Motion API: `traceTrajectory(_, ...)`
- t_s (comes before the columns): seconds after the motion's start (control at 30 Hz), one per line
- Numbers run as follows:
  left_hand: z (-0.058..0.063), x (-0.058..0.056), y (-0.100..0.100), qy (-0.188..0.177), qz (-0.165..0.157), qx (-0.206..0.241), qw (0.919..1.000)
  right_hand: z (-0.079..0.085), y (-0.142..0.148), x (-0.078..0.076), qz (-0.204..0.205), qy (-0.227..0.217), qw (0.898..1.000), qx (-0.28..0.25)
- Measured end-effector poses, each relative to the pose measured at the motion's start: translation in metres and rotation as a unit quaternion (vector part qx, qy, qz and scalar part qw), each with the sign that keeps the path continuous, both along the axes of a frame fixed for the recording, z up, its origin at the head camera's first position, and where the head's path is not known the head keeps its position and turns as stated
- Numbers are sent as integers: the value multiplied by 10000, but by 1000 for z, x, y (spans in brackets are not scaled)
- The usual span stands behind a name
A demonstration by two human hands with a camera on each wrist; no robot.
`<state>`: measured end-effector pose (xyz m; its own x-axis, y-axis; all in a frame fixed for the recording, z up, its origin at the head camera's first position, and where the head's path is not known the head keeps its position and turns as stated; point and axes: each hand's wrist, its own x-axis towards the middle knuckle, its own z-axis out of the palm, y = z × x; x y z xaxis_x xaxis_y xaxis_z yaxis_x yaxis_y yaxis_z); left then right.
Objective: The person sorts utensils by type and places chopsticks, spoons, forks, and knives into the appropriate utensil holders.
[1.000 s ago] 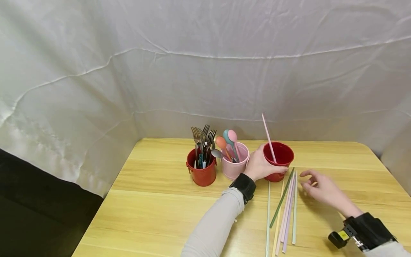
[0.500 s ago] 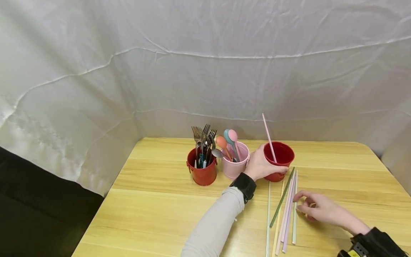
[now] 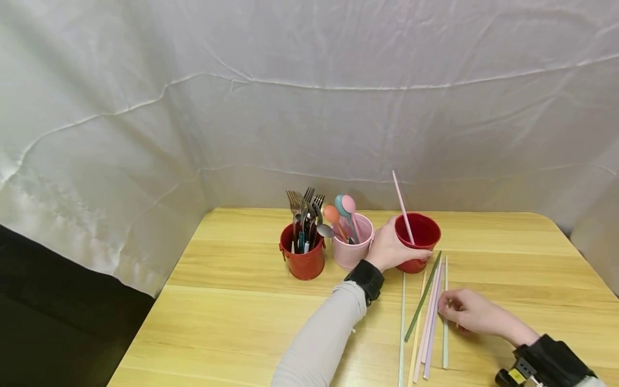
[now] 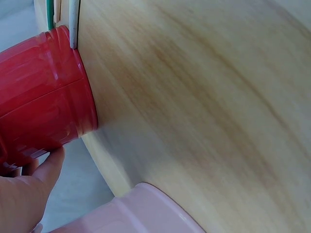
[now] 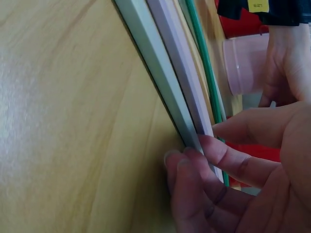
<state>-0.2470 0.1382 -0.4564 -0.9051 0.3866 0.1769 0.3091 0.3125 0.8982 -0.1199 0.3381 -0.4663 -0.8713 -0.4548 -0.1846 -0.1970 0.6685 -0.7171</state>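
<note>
My left hand [image 3: 389,250] grips a small red bucket [image 3: 415,266] at the back right of the table; in the left wrist view, fingers [image 4: 51,167] lie against its side. One pink chopstick [image 3: 402,207] leans inside that bucket. In front of it lie several loose chopsticks: pale green, dark green [image 3: 423,295], yellow, pink and lavender. My right hand [image 3: 476,312] is over the right side of this group. In the right wrist view, its thumb and index finger pinch the lavender chopstick [image 5: 182,73], while other fingertips touch the pale green chopstick [image 5: 155,63] beside it.
Left of the held bucket stands a pink bucket [image 3: 350,255] with several spoons. Beside that, another red bucket [image 3: 303,264] holds several forks. The wooden table [image 3: 232,322] ends at a grey cloth [image 3: 300,129] behind the buckets.
My right hand has moved left and toward me, onto the chopsticks, and its fingers have closed in. The right-hand pale green chopstick has shifted slightly right. My left hand stays on the red bucket.
</note>
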Motion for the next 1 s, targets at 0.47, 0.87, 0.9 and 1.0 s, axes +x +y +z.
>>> traceTrajectory(0.47,-2,-1,3,10,-13,-79,10000,-7,4,2,-302,133,9993,-191)
traceTrajectory(0.87,-4,-4,2,104,11,-108,9999,-13,-5,6,-1385,1626,9710,1073)
traceTrajectory(0.9,-4,-4,1,97,11,-109,9999,-12,-5,5,-1462,1550,9701,1165)
traceTrajectory(1.0,-2,-3,1,75,-1,-102,9999,-8,-5,2,-1661,1240,9682,1401)
